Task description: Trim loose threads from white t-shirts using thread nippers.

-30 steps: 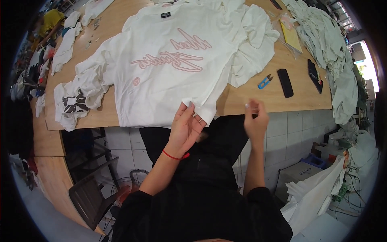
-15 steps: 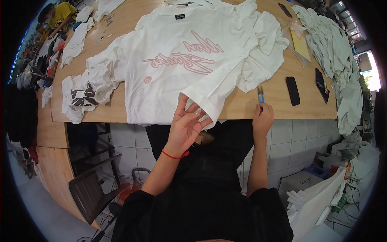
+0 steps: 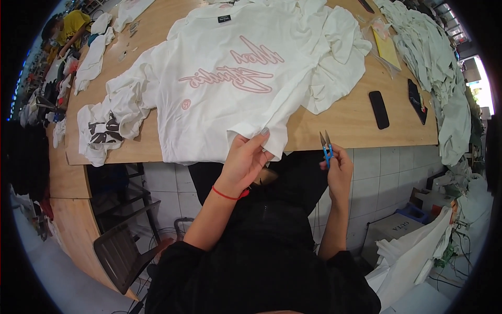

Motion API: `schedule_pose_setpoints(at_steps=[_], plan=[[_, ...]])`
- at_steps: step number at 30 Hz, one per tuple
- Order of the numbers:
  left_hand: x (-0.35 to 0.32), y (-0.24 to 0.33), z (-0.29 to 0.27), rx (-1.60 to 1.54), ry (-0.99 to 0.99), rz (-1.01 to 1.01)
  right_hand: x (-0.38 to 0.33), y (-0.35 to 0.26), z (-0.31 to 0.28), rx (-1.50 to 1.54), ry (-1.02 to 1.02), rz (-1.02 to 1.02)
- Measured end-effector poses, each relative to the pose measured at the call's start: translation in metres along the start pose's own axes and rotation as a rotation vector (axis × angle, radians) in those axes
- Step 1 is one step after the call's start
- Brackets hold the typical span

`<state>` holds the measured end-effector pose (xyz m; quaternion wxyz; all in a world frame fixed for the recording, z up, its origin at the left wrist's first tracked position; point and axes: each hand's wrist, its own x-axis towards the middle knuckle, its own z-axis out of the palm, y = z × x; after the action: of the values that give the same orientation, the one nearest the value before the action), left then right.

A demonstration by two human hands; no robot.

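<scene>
A white shirt (image 3: 209, 112) with pink outlined lettering and a dark neck label lies spread over the table, its lower edge at the table's front. My left hand (image 3: 248, 157) pinches that lower hem between thumb and fingers, lifting it a little; some fingers are hidden beneath the cloth. Just right of the shirt, my right hand (image 3: 339, 165) grips small blue-handled thread snips (image 3: 327, 149). Their two blades are apart and point away from me, over the table's front edge. The snips do not touch the shirt.
On the wooden table (image 3: 355, 125) at right lie a black phone (image 3: 379, 110), a dark flat packet (image 3: 417, 102) and a yellow pad (image 3: 386, 49). Piled pale garments (image 3: 429, 68) line the far right. A chair (image 3: 117, 256) stands lower left. Another person (image 3: 73, 26) works far left.
My left thumb has closed down onto the hem, where the fingers were spread inside it before. My right hand has lifted the snips off the table and turned them toward the shirt.
</scene>
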<state>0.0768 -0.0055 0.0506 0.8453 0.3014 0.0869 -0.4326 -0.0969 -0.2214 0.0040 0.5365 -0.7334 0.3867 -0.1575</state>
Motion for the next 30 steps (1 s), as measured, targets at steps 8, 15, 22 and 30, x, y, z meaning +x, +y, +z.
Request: schedule_pose_setpoints(at_steps=[8,15,22,30], plan=[[-0.024,0.004,0.026,0.078,-0.104,0.160,-0.047,-0.079,0.026,0.670,-0.249,0.084],[-0.027,-0.002,0.024,0.157,-0.069,0.242,-0.055,-0.076,0.039,1.086,-0.487,0.133],[-0.035,-0.005,0.031,0.182,-0.055,0.280,-0.067,-0.091,0.043,0.879,-0.697,0.063],[-0.038,-0.008,0.023,0.170,-0.155,0.254,-0.074,-0.111,0.053,0.658,-0.639,0.184]])
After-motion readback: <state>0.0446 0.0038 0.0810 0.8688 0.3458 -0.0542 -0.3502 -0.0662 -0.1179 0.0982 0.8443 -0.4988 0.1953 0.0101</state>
